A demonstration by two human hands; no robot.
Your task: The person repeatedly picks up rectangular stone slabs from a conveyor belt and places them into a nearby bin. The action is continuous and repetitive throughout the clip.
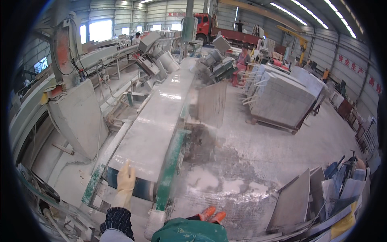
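Note:
My left hand (126, 180), in a pale yellow rubber glove, reaches over the near end of a conveyor belt (151, 133). Its fingers point away from me toward the wet, whitish belt surface, and I see nothing held in them. A dark striped cuff (117, 221) covers the wrist. Under the glove, the dark roller (143, 188) shows at the belt's end. A green side rail (169, 173) runs along the belt's right edge. My right hand is out of view. A green apron (189, 230) covers my front, above orange boots (211, 214).
Motorised machine heads (165, 60) flank the belt's far end. A grey cabinet (78, 119) stands left. Stacked slabs (282, 90) rest on a frame at right, near a person in red (242, 62). Slabs lean (288, 203) at lower right. Puddles wet the floor (229, 185).

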